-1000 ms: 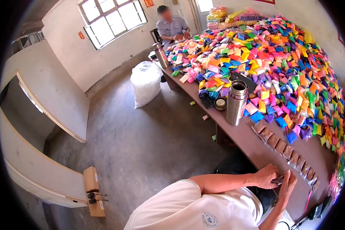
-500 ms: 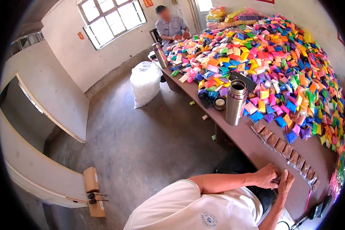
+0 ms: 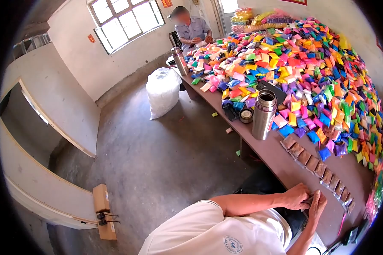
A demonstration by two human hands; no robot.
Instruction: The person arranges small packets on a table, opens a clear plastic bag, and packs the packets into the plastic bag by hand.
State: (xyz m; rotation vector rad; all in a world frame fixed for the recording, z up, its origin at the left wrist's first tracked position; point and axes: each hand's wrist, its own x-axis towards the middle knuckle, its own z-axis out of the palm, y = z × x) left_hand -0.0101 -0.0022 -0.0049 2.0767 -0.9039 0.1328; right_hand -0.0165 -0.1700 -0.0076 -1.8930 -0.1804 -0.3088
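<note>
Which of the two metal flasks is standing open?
The nearer flask: its mouth is uncovered, and a round cap lies beside it. The farther flask, near the co-worker, has its top covered.

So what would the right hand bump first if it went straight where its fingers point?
Probably the row of brown packets, though the right hand may be high enough to pass over it.

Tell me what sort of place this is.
Probably a small packing workshop, or a plain room used as one. A long table bears a huge heap of small colorful packets, a row of brown packets lies near one end, and another person is at the far end.
</note>
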